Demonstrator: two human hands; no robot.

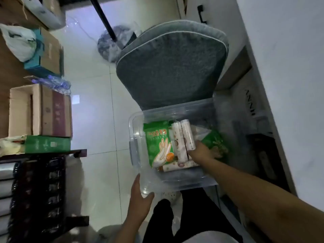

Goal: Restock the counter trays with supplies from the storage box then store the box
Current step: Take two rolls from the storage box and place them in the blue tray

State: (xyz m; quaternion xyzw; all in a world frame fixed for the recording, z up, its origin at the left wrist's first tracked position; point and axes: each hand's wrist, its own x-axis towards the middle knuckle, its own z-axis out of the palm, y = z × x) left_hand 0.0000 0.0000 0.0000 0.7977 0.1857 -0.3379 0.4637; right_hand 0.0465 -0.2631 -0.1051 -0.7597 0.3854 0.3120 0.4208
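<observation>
A clear plastic storage box [138, 125] sits on the floor in front of me, against a grey chair cushion. Inside lie a green pack of disposable gloves [157, 137], several white patterned rolls [187, 135] and a second green pack [216, 142] at the right. My left hand [140, 199] grips the box's near left corner. My right hand [201, 153] reaches down into the box and rests between the rolls and the right green pack; its fingertips are hidden, so I cannot tell what they hold.
The grey cushioned chair [168, 67] stands just behind the box. Cardboard boxes [40, 111] and a green carton [47, 143] are stacked at the left, above a dark shelf rack [35, 190]. A white cabinet wall [289, 85] runs along the right. My dark-trousered legs are below the box.
</observation>
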